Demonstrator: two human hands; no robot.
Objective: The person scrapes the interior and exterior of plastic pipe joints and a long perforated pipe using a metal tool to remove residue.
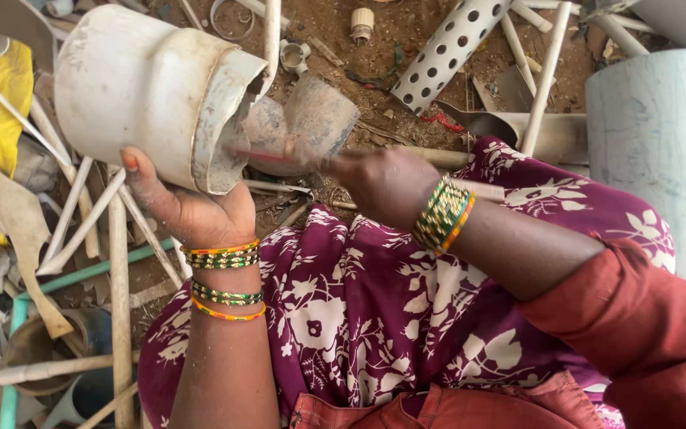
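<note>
White plastic makes up the pipe fitting (152,95), which is held up at the upper left of the view by the left hand (188,210). Its long axis is tilted from upper left down to lower right, and its open, chipped mouth is pointed toward the right hand (387,187). The left fingers are wrapped under the fitting's rim, gripping it; only the thumb is clearly seen.

A thin reddish tool (267,156) is held by the right hand, fingers closed around it, with its tip reached into the fitting's mouth. The tool is blurred, so its kind cannot be told. What lies inside the fitting is hidden in shadow.

A grey elbow (311,119) lies just behind, on ground littered with pipes. A perforated pipe (446,52) is cut off by the top edge.
</note>
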